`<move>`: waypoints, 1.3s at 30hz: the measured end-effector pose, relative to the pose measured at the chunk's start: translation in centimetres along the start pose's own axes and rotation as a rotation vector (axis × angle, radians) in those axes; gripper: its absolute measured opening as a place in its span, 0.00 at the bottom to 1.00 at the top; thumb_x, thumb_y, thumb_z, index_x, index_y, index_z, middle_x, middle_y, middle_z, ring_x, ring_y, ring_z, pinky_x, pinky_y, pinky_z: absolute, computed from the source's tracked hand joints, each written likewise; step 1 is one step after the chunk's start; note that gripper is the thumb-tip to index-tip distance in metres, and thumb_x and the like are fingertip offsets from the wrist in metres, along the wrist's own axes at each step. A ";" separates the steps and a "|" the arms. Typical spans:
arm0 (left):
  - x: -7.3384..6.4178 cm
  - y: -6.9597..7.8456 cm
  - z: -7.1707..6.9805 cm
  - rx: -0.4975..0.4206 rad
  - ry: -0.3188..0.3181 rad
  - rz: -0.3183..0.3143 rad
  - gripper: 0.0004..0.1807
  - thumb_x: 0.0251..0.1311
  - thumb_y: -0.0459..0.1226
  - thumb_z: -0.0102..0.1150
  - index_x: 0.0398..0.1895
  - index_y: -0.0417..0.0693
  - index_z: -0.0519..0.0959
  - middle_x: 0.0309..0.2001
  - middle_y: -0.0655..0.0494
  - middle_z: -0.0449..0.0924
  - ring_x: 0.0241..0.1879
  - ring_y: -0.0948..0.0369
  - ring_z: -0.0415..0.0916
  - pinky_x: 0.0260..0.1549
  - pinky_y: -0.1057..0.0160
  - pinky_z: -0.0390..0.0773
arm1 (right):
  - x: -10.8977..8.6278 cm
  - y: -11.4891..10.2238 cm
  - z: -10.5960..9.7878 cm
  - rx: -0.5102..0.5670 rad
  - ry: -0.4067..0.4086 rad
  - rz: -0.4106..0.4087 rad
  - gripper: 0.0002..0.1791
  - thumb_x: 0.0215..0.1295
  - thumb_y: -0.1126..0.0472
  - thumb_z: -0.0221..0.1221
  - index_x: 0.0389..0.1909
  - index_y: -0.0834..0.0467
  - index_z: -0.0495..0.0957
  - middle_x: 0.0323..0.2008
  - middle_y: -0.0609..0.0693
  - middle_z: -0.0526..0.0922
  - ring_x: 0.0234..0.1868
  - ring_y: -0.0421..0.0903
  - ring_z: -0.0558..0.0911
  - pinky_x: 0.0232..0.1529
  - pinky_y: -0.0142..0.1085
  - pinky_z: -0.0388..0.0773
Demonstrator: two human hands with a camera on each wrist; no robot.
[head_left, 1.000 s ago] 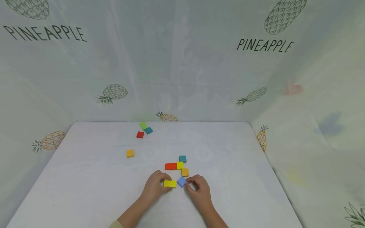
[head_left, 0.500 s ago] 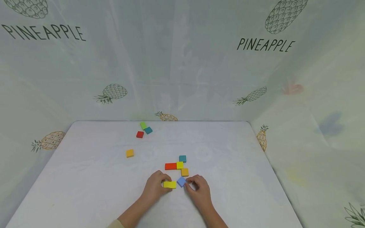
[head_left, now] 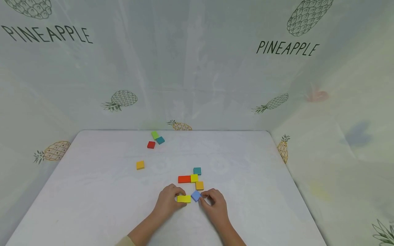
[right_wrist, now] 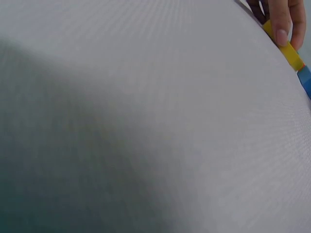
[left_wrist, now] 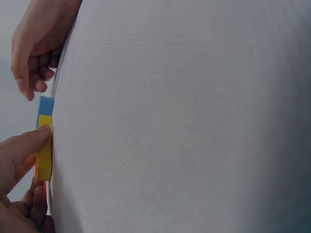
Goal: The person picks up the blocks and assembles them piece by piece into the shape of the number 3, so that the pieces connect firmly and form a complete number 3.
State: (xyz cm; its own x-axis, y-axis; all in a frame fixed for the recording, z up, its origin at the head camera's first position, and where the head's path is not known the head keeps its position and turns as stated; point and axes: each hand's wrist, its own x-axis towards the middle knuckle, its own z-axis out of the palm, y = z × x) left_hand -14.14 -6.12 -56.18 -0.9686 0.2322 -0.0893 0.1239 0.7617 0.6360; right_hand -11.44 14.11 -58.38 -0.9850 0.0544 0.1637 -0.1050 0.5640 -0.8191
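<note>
In the head view my left hand (head_left: 168, 200) pinches a yellow rectangular block (head_left: 184, 199) between thumb and fingers. The left wrist view shows the thumb on the near face of that yellow block (left_wrist: 44, 155), low over the table. A blue square block (head_left: 196, 195) lies turned cornerwise just right of it. At its right corner are the loosely bent thumb and index finger of my right hand (head_left: 215, 205). Seen from the left wrist, these fingertips hang slightly above the blue block (left_wrist: 46, 104), with a small gap showing.
Beyond the hands lie a red rectangular block (head_left: 184, 179), a small yellow block (head_left: 194, 178), an orange block (head_left: 199, 185) and a teal block (head_left: 197, 171). Farther left are another orange block (head_left: 140, 165) and a red block (head_left: 151, 145), near green (head_left: 155, 135) and teal blocks (head_left: 160, 140).
The yellow rectangular block in my left hand has shifted very slightly toward me and to the right. My right hand and the blue block stay in place.
</note>
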 end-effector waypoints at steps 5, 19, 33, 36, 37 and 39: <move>-0.1 0.1 -0.1 0.003 -0.005 0.007 0.14 0.43 0.40 0.79 0.35 0.58 0.84 0.29 0.65 0.68 0.32 0.62 0.65 0.33 0.63 0.70 | 0.0 0.1 0.0 -0.003 0.007 -0.017 0.09 0.56 0.60 0.70 0.34 0.43 0.83 0.30 0.31 0.77 0.36 0.36 0.74 0.42 0.33 0.74; 0.1 0.2 -0.2 0.007 0.009 0.022 0.14 0.43 0.40 0.78 0.35 0.58 0.84 0.30 0.66 0.69 0.33 0.63 0.65 0.35 0.60 0.69 | 0.2 0.2 0.0 -0.006 0.011 -0.022 0.09 0.57 0.60 0.70 0.34 0.42 0.82 0.30 0.31 0.77 0.36 0.36 0.74 0.42 0.33 0.75; 0.2 -0.5 -0.8 0.029 -0.036 0.023 0.18 0.43 0.46 0.78 0.40 0.60 0.84 0.37 0.65 0.74 0.39 0.61 0.70 0.43 0.55 0.74 | 0.2 0.1 0.2 -0.013 0.004 -0.021 0.09 0.56 0.60 0.69 0.35 0.43 0.82 0.30 0.31 0.77 0.36 0.36 0.75 0.42 0.33 0.75; 0.3 -1.1 -1.8 0.030 -0.016 0.004 0.20 0.44 0.45 0.78 0.43 0.60 0.84 0.41 0.63 0.75 0.44 0.59 0.72 0.48 0.52 0.76 | 0.1 0.1 0.2 -0.023 0.009 -0.019 0.09 0.56 0.60 0.70 0.34 0.43 0.83 0.30 0.31 0.77 0.35 0.36 0.74 0.41 0.33 0.75; 0.4 -1.4 -2.3 0.032 0.000 0.003 0.20 0.44 0.45 0.78 0.43 0.60 0.84 0.42 0.62 0.76 0.46 0.58 0.72 0.49 0.52 0.76 | 0.1 0.2 0.2 -0.025 0.014 -0.021 0.09 0.56 0.60 0.70 0.34 0.43 0.83 0.30 0.31 0.77 0.35 0.36 0.74 0.41 0.33 0.75; 0.6 -2.2 -3.2 0.050 0.042 -0.001 0.21 0.44 0.44 0.78 0.44 0.59 0.83 0.43 0.62 0.76 0.47 0.58 0.72 0.50 0.52 0.76 | 0.0 0.2 0.2 -0.029 0.021 -0.021 0.09 0.55 0.60 0.70 0.34 0.43 0.83 0.30 0.31 0.77 0.35 0.36 0.74 0.40 0.33 0.75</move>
State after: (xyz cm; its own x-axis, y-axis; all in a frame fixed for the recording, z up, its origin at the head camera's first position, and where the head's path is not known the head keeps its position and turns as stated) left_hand -15.68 -9.56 -55.14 -0.9768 0.2065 -0.0564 0.1328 0.7913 0.5968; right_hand -11.53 14.02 -58.64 -0.9796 0.0591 0.1923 -0.1213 0.5892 -0.7988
